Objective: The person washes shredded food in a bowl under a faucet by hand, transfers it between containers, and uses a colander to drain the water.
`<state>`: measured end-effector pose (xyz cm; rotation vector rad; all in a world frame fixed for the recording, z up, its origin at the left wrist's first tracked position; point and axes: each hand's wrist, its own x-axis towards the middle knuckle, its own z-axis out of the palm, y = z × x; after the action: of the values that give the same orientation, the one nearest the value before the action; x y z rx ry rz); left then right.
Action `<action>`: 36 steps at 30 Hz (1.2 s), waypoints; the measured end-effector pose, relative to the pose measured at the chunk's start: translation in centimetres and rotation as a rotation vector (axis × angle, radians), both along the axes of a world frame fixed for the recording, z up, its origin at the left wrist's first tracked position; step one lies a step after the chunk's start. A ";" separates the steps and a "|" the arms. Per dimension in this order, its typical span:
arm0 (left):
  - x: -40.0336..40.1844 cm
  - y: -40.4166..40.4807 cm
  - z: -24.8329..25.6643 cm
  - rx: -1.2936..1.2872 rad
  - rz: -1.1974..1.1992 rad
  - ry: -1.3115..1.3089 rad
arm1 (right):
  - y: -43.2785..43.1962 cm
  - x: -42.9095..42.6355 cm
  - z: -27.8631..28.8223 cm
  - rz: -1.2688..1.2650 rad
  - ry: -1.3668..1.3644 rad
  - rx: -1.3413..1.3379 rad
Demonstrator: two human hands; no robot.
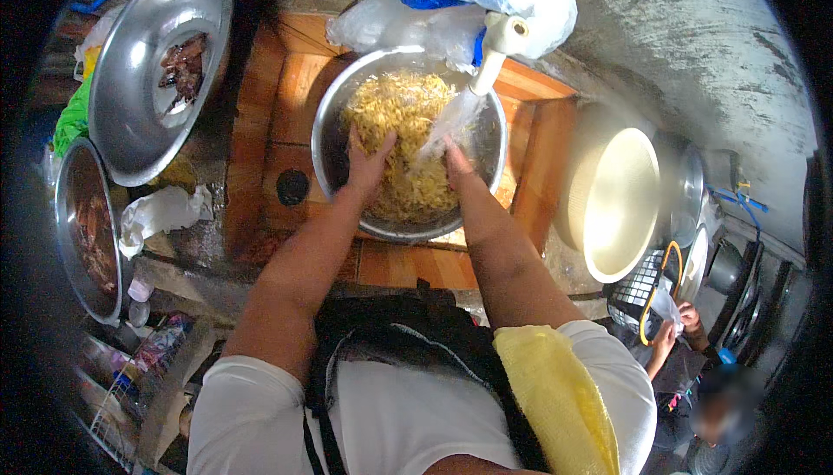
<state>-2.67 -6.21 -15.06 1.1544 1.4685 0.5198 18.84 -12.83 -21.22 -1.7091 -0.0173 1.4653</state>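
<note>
A round metal basin (317, 140) in the tiled sink holds water and a heap of yellow, shredded-looking food (398, 101), possibly bean sprouts. My left hand (369, 161) reaches into the heap on its left side, thumb spread from the fingers, the fingertips sunk in the food. On the other side, my right hand (457, 164) dips in beneath the stream, and its fingers are mostly hidden. Water (455, 117) pours from a pale plastic faucet (489, 65) between the basin's middle and its right wall. Whether either hand grips any food cannot be seen.
Left of the sink stand a large metal basin (123, 104) with dark reddish pieces and a smaller metal basin (116, 241). Plastic bags (403, 23) crowd the faucet. A pale golden basin (621, 205) and black basket (634, 296) lie right, near another person's hands (664, 338).
</note>
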 end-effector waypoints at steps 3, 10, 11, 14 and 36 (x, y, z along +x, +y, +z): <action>-0.6 3.3 3.4 -0.368 0.037 -0.290 | 1.5 -2.7 6.6 0.305 0.104 -0.018; 0.3 6.5 9.5 -0.220 -0.428 -0.286 | 2.3 -2.9 15.4 0.244 -0.104 0.137; 0.9 6.4 10.8 -0.162 -0.394 -0.346 | 3.0 -2.7 15.5 0.196 -0.171 0.157; 2.2 5.9 10.7 -0.062 -0.290 -0.433 | 3.3 -1.8 12.2 -0.022 -0.373 0.091; 0.0 -0.8 6.9 -0.494 -0.082 -0.621 | -2.6 -5.5 14.5 -0.142 0.108 0.244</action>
<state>-2.63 -7.02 -8.13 0.5804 0.9266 0.3797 13.38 -15.47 -6.68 -1.4051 -0.0154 1.3870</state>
